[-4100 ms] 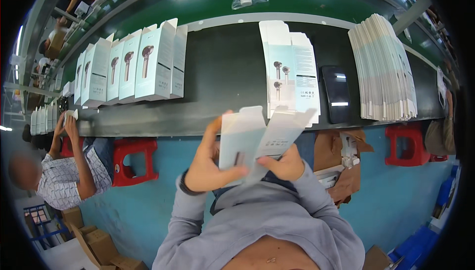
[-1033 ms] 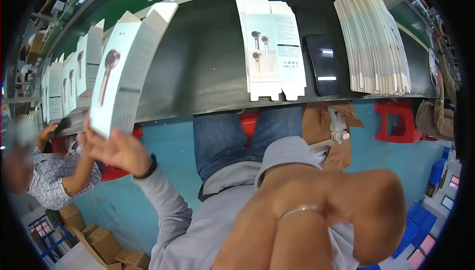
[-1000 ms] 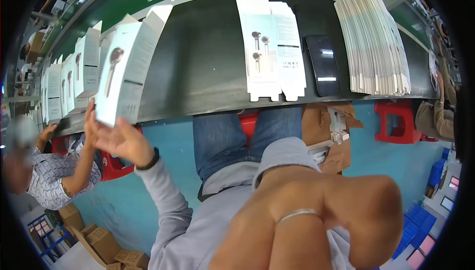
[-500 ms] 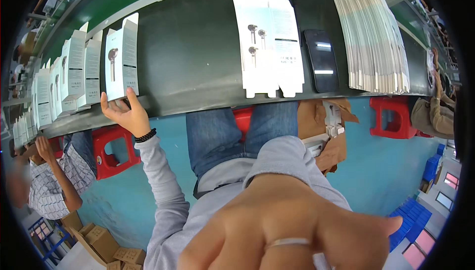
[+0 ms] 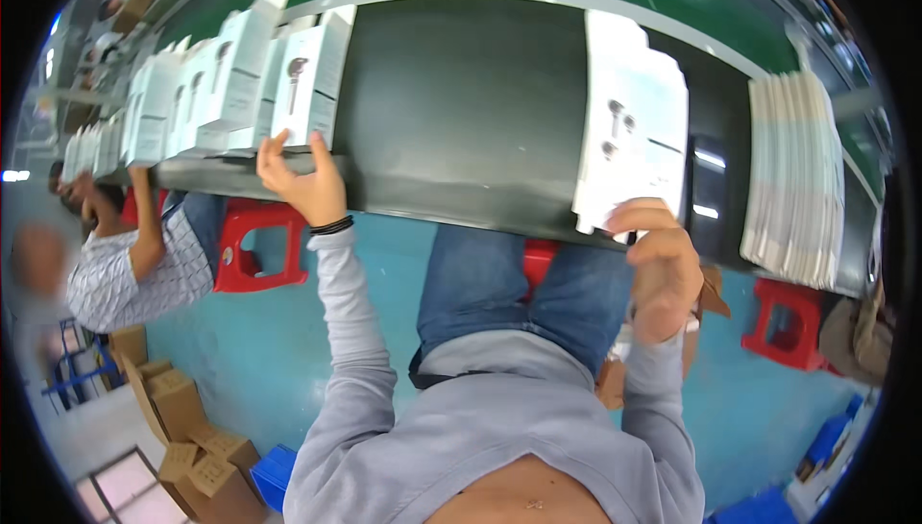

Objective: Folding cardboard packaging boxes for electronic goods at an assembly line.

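My left hand has its fingers and thumb on the lower end of a white folded carton, which bears an earphone picture and has its top flaps raised. This carton stands at the near end of a row of similar cartons on the dark worktop. To the right, my right hand is bent at the near edge of some flat, unfolded white cartons, its fingertips closed on that edge. How many flat pieces the fingers pinch is hidden.
A dark phone lies right of the flat cartons, and a thick stack of flat cartons beyond it. Red stools stand below the worktop. Another person sits at the left. Brown boxes are on the floor.
My right hand has gone from close below the camera to the near edge of the flat cartons. My left hand stays at the standing carton. The view has shifted, moving the worktop things rightward.
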The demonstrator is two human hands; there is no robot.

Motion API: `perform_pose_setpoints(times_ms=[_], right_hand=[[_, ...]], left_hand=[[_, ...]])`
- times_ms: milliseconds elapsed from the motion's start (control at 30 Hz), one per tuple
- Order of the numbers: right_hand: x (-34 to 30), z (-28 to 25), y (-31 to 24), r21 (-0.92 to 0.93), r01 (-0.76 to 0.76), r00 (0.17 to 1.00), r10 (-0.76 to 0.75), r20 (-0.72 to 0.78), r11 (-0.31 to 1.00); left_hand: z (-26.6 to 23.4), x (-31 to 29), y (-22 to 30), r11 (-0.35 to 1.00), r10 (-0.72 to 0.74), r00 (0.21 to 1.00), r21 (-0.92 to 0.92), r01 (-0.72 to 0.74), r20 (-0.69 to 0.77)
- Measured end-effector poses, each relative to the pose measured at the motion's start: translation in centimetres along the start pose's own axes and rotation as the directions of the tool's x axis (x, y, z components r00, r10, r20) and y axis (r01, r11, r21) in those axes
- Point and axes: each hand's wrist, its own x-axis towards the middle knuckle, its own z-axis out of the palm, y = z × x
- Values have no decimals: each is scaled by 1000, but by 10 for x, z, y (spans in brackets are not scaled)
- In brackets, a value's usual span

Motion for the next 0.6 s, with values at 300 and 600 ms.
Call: perform_pose_setpoints(times_ms=[300, 600], right_hand=[[-16, -24, 15, -904, 153, 913, 293, 284, 400], [-20, -31, 14, -887, 161, 922, 255, 292, 433]], left_hand=[[-20, 29, -17, 983, 77, 997, 170, -75, -6], [-32, 112, -25, 789, 204, 892, 472, -393, 403]])
